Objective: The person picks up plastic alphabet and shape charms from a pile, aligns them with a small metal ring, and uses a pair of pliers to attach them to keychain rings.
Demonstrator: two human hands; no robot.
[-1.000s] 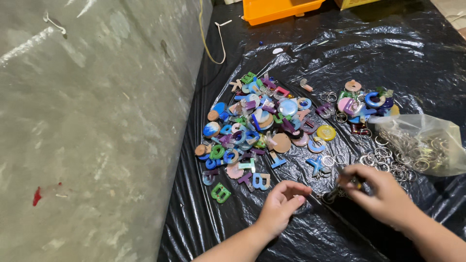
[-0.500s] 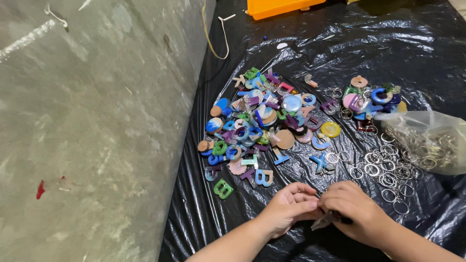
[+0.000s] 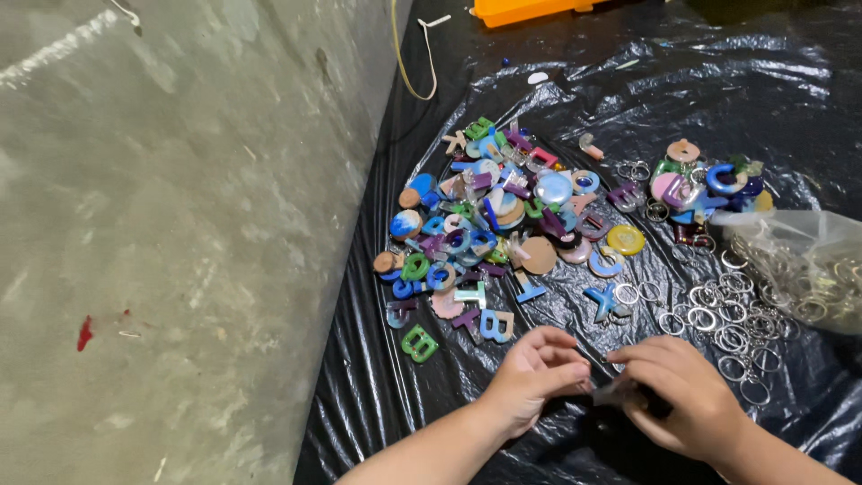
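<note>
**Between the two hands: a small piece pinched above black plastic sheet**

At the meeting point of the fingertips, the left hand [image 3: 532,373] and right hand [image 3: 684,404] close together on a small dark piece [image 3: 620,392], too hidden to identify. Each grip is nearly closed. The piece is judged light, stiff and easily dropped, best pinched at its edges. Just beyond the grip lie loose metal rings [image 3: 723,319] on the black plastic sheet [image 3: 359,395]. Farther out sits a heap of coloured letter charms [image 3: 498,229]. To the right, a clear plastic bag [image 3: 804,265] holds more rings.
</note>
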